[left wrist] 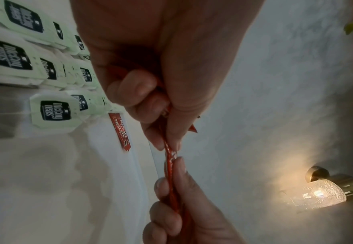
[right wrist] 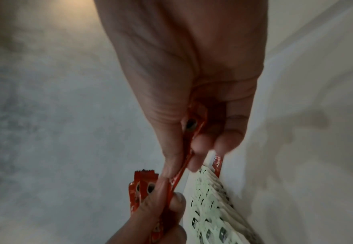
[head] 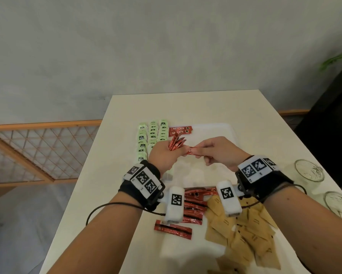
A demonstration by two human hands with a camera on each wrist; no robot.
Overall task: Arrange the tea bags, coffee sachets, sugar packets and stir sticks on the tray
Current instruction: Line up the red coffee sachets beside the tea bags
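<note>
Head view: tray [head: 228, 128] holds tea bags [head: 152, 133]; left hand [head: 163, 155] grasps sachet bundle [head: 176, 144], right hand [head: 220, 153] pinches one sachet [head: 193, 150].

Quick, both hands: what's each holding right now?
Left hand: grips a bunch of coffee sachets.
Right hand: pinches one coffee sachet.

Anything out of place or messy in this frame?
Yes: one coffee sachet lies askew on the table, apart from the red pile, and the brown sugar packets sprawl in a loose overlapping heap.
</note>
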